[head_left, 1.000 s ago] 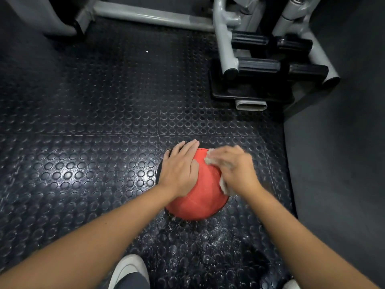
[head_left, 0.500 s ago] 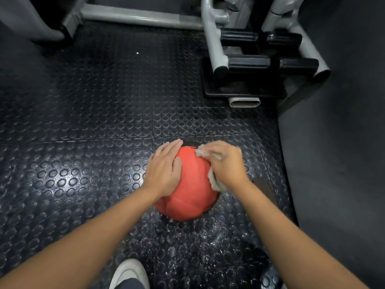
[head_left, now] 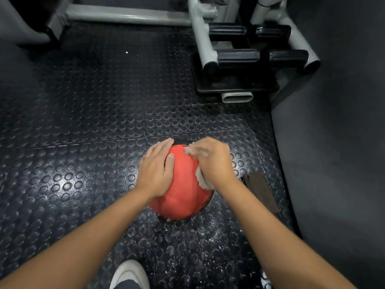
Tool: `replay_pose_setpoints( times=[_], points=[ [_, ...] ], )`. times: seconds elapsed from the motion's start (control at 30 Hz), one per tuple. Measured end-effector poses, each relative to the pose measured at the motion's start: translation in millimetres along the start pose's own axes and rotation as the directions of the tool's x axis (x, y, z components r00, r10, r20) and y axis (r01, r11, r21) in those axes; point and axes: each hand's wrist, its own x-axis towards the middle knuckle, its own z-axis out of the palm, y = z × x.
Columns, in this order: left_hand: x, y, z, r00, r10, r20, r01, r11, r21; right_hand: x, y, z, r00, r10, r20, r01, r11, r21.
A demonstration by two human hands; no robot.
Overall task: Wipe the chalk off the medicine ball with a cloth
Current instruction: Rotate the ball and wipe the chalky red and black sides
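From the head camera, looking down, the red medicine ball [head_left: 183, 195] sits on the studded black rubber floor [head_left: 83, 142], near the person's feet and well short of the grey machine frame [head_left: 200, 38] at the top. The left hand [head_left: 156, 174] lies flat on the ball's left side, fingers straight and together, thumb pressed across the top. This is likely a brace so the round ball cannot roll away under the rubbing. The right hand [head_left: 214, 161] is curled down over the ball's upper right, bunching a white cloth [head_left: 203, 181] against the surface; bits of cloth poke out at the fingertips and under the heel of the hand. White chalk dust [head_left: 208, 232] speckles the floor just in front of the ball, which suggests the wiping is well under way. The red skin that shows looks mostly clean, though the far side is hidden.
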Motion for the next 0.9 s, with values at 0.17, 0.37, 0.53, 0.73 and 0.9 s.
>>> replay_pose_setpoints(
  times=[0.17, 0.37, 0.53, 0.73, 0.9],
  points=[
    [-0.2, 0.2, 1.5, 1.000, 0.017, 0.006, -0.017, 1.000, 0.008, -79.3, 13.6, 6.7, 0.986, -0.125, -0.108, 0.127, 0.992, 0.004],
    [-5.9, 5.0, 3.8, 1.000, 0.023, -0.003, -0.023, 0.999, 0.037, 6.6, 6.6, -0.2, 0.996, 0.014, -0.088, -0.015, 1.000, -0.018],
    [-1.9, -0.6, -3.7, 1.000, -0.016, -0.004, 0.016, 0.998, -0.054, -17.2, 16.8, -2.9, 0.988, 0.141, -0.069, -0.130, 0.981, 0.146],
    [-1.8, -6.5, -7.7, 0.999, 0.045, 0.010, -0.044, 0.996, -0.083, -72.1, 32.9, -3.9, 0.969, 0.165, -0.184, -0.110, 0.954, 0.279],
    [-8.6, -2.4, -2.2, 0.994, 0.109, 0.024, -0.108, 0.994, -0.017, 22.0, 10.8, -7.4, 0.999, 0.022, 0.030, -0.024, 0.998, 0.054]
  ],
)
